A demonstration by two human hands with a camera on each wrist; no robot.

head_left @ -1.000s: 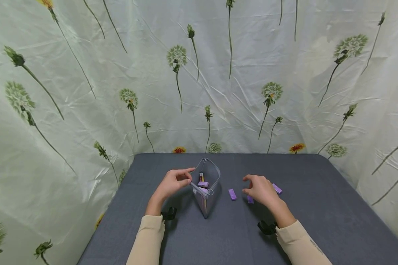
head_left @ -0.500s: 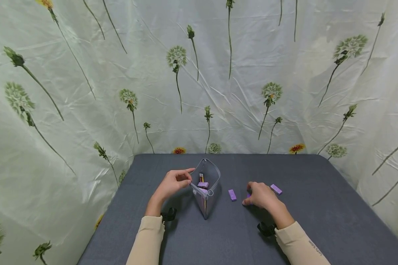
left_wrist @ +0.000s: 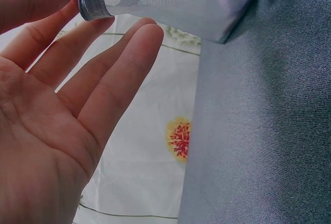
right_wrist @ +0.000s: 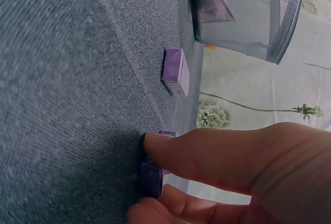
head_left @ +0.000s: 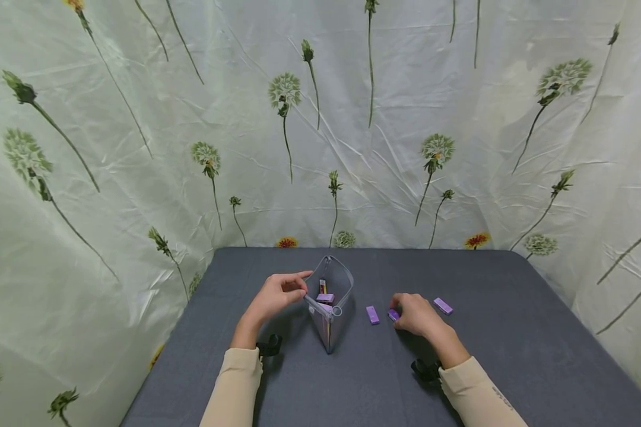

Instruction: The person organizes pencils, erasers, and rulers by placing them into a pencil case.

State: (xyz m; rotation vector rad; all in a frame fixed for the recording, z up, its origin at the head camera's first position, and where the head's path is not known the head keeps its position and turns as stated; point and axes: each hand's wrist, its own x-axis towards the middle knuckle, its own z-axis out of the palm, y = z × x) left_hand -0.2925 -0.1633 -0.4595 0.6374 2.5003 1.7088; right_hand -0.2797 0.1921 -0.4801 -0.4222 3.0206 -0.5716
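My left hand (head_left: 278,295) pinches the left rim of a grey see-through zip pouch (head_left: 343,279) between thumb and index finger; its other fingers extend free in the left wrist view. The pouch stands with its mouth spread wide. Inside it lie small purple boxes (head_left: 325,298) and a narrow yellow-and-dark item (head_left: 323,287). To the right of the pouch, my right hand (head_left: 418,314) pinches a small purple box (right_wrist: 151,178) at the tabletop, thumb on one side and fingers on the other. Another purple box (head_left: 372,315) lies between that hand and the pouch.
One more purple box (head_left: 443,306) rests beyond the right hand, to its right. All of this is on a dark grey cloth-covered table (head_left: 352,391). A white dandelion-print curtain (head_left: 384,148) hangs behind and at the sides.
My right hand has come down onto the middle purple box, taken it between thumb and fingers and shifted it slightly left. The left hand keeps its hold on the pouch rim.
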